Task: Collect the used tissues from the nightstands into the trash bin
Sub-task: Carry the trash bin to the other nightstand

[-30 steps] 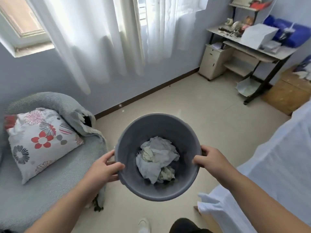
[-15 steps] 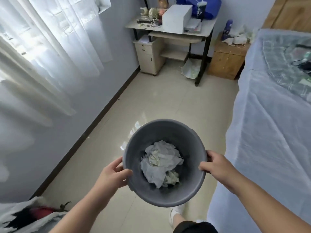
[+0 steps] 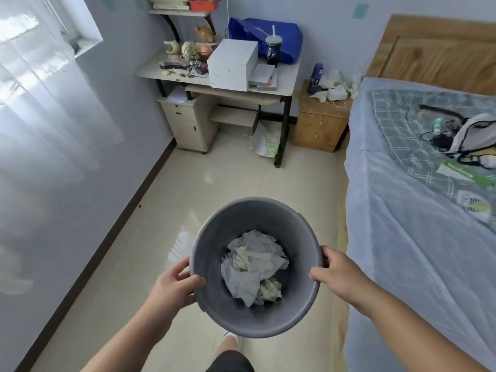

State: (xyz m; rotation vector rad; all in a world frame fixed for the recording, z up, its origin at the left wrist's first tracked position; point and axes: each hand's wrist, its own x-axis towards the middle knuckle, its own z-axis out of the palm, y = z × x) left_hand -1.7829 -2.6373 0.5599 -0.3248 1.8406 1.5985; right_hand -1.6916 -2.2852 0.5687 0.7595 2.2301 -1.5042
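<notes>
Both hands, left hand (image 3: 174, 285) and right hand (image 3: 338, 275), clasp the grey trash bin (image 3: 212, 264) by its rim; crumpled tissues (image 3: 252, 267) already lie inside, while more tissues (image 3: 332, 88) wait on the far wooden nightstand (image 3: 319, 124)

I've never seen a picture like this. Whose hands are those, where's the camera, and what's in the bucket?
The camera sits on a person's head, looking forward and down, so you see what they see. The left hand and right hand hold a grey trash bin by its rim. Inside lie crumpled used tissues. Ahead, beside the bed, stands a wooden nightstand with more tissues on top and a blue bottle. Those probably go into the bin next.
</notes>
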